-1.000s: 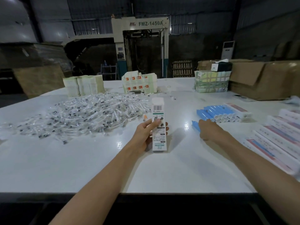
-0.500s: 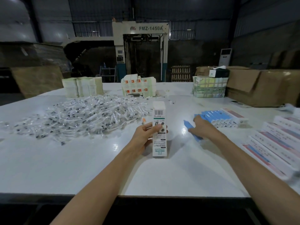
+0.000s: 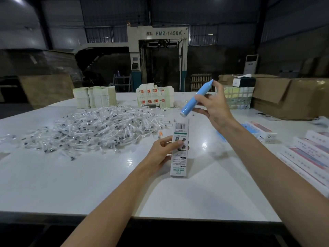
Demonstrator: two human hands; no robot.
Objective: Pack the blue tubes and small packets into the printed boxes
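Broadly, the white bench (image 3: 89, 189) carries a wide heap of small packets (image 3: 92, 129) at far left. Near centre, the left hand (image 3: 160, 154) curls its fingers round an upright printed box (image 3: 179, 148). Just above it, the right hand (image 3: 213, 107) pinches a tilted blue tube (image 3: 195, 98) in its fingers. It would be best to line the tube's lower end over the box mouth, then slide it straight in.

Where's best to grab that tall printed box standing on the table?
Around its midsection, from the left, as the left hand grips the printed box: it stands narrow and upright, so fingers wrapped there steady it and leave the top free for the blue tube.
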